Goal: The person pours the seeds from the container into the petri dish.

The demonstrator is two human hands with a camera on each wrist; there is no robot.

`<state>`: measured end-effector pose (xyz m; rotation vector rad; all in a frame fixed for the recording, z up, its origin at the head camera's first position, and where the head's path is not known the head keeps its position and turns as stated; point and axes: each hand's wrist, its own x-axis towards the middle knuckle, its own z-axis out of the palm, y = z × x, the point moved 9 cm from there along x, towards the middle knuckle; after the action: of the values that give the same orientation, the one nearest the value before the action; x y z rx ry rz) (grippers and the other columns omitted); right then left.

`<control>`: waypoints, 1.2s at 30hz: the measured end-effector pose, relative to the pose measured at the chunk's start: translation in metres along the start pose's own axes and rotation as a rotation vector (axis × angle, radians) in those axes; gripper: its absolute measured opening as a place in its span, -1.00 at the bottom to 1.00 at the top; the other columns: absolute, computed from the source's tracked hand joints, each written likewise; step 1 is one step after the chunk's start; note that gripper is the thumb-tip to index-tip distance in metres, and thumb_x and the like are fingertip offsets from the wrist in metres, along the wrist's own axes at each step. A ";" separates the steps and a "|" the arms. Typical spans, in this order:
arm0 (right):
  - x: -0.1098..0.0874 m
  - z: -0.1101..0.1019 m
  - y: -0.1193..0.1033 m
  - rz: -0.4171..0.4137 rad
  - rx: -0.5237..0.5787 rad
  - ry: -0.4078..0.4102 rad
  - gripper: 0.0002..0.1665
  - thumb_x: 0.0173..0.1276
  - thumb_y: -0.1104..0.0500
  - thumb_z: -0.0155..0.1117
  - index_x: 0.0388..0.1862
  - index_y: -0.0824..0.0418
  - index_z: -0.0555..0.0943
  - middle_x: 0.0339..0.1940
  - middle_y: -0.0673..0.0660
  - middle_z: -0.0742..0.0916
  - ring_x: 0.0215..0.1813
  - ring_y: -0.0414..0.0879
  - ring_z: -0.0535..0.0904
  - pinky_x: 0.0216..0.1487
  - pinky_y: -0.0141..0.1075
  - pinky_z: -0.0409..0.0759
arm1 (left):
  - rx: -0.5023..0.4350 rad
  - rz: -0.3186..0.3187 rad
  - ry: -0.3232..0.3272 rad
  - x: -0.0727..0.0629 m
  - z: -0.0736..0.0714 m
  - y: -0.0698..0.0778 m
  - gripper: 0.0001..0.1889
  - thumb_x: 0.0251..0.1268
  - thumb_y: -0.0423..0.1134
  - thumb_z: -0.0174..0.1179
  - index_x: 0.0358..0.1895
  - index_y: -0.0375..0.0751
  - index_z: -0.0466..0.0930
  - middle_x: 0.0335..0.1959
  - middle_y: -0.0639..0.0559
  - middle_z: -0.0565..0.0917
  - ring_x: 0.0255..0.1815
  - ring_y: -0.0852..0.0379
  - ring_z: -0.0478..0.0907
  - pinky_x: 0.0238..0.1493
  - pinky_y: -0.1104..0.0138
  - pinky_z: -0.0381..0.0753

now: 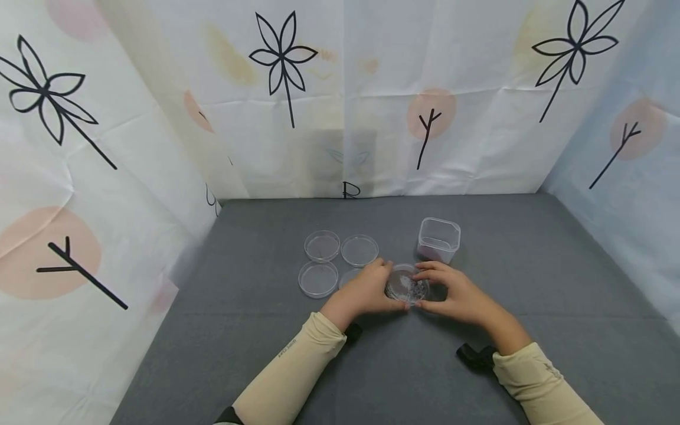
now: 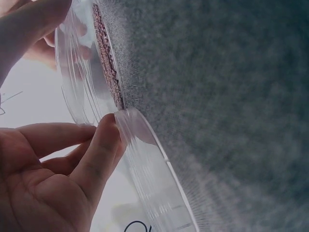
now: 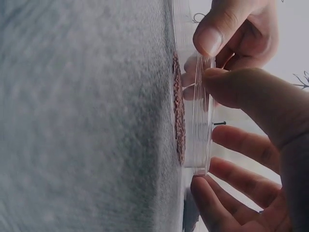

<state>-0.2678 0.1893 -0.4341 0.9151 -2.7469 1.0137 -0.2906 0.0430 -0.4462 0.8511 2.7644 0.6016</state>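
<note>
Looks like you're mostly there with this petri dish (image 1: 408,287): brown granules (image 3: 178,116) already inside, and it's on the desk (image 1: 404,372) between your left fingers (image 1: 394,304) and right fingers (image 3: 244,142). They're curled in, pinching the clear lid (image 3: 202,140) by its rim. Can't tell if that's fully seated, so I'd guess that's what's left. 3 other petri dishes (image 1: 318,280) beyond your left fingers show no granules.

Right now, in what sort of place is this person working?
Probably a small tabletop booth, perhaps set up for recording: patterned sheets enclose a grey-covered table at the back and both sides, and clear round dishes sit on it.
</note>
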 end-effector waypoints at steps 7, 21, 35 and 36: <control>0.002 0.003 -0.004 -0.011 0.037 -0.016 -0.48 0.26 0.25 0.63 0.21 0.29 0.74 0.41 0.34 0.63 0.34 0.25 0.63 0.16 0.07 0.71 | -0.009 0.007 0.002 -0.001 -0.002 0.001 0.02 0.25 0.21 0.50 0.59 -0.40 0.33 0.35 -0.21 0.55 0.31 -0.02 0.56 0.34 0.16 0.60; 0.001 0.004 -0.001 0.003 0.068 -0.028 -0.51 0.36 0.21 0.57 0.24 0.30 0.73 0.43 0.35 0.61 0.35 0.26 0.62 0.18 0.08 0.70 | 0.026 0.010 0.002 -0.002 -0.003 0.003 -0.01 0.24 0.22 0.52 0.55 -0.37 0.40 0.27 -0.17 0.59 0.23 0.01 0.59 0.30 0.18 0.61; 0.002 0.005 0.000 0.011 0.053 -0.032 -0.50 0.35 0.19 0.58 0.25 0.27 0.74 0.43 0.32 0.63 0.32 0.21 0.65 0.15 -0.03 0.73 | 0.056 -0.016 -0.015 -0.001 0.000 0.001 -0.02 0.26 0.22 0.50 0.57 -0.36 0.38 0.34 -0.18 0.57 0.35 -0.05 0.56 0.38 0.15 0.58; 0.002 0.005 0.001 0.016 0.056 -0.035 -0.50 0.36 0.19 0.58 0.25 0.27 0.74 0.43 0.31 0.63 0.32 0.21 0.65 0.15 -0.03 0.73 | 0.060 -0.020 -0.018 -0.001 0.000 0.001 -0.02 0.27 0.22 0.49 0.57 -0.36 0.38 0.36 -0.19 0.56 0.37 -0.05 0.55 0.39 0.15 0.57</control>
<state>-0.2693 0.1856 -0.4382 0.9288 -2.7720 1.0936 -0.2893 0.0437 -0.4459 0.8356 2.7841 0.5065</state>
